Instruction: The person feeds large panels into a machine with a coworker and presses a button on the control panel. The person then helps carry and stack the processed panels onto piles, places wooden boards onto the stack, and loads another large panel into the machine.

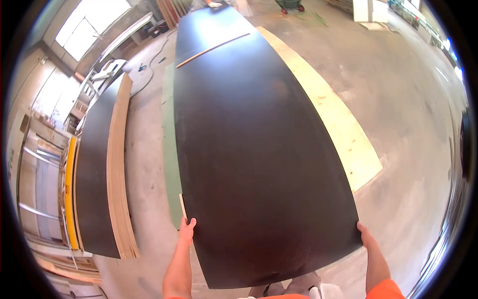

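a: you have the dark panel [259,149] between your hands; it runs from the lower centre of the frame to the top centre.

b: and how are you holding it?

a: your left hand [187,231] grips its left edge, lower left of centre; your right hand [366,235] grips the other edge, lower right. your fingers are mostly hidden at both edges. the panel's near end reaches back past both hands, toward your body.

b: beside your left hand there's a small pale strip [182,205]; i can't tell whether you're holding it.

a: what edges do you have around you?

b: a green sheet [169,149] shows left of the panel, a pale board [343,124] right of it. a wooden batten [213,50] lies slantwise across the panel, upper centre. a co-worker's gloved hand [214,4] is at the far end.

a: your room?

b: open floor [408,99] on the right; a narrower lane before the stack [119,174] at left.
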